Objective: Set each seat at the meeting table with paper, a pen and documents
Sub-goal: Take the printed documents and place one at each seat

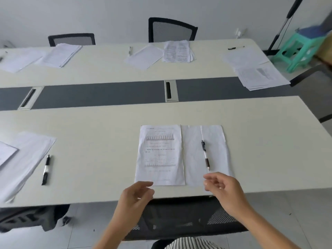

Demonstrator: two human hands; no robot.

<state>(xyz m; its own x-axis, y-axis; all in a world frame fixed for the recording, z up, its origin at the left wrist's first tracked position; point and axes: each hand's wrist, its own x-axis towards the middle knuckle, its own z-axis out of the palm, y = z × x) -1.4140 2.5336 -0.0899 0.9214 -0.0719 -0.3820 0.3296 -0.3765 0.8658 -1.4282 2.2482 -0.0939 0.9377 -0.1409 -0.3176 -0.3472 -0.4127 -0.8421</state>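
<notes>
My striped top [188,243] is showing at the bottom edge, and just beyond it the mesh back of a black chair [179,216] is sitting tucked under the near edge of the table [89,123]. I am holding both hands above that edge, gripping nothing. My left hand [136,196] is hovering with its fingers loose and slightly bent, the fingertips reaching the near left corner of the printed document [159,155]; I cannot tell if they are touching it. My right hand [222,187] is hanging relaxed, fingers loosely curled, over the near right corner of the blank sheet [215,141].

The document and the sheet are lying flat side by side, edges touching, close to the table's near edge. The pen [205,155] is lying on the blank sheet, its tip pointing towards me.

Towards the near left corner, another white sheet [27,159] is lying at an angle with a second pen [46,169] just beside it. Across the dark centre strip [107,94], more paper stacks [147,55] are lying along the far edge, in front of two black chairs [172,30].
</notes>
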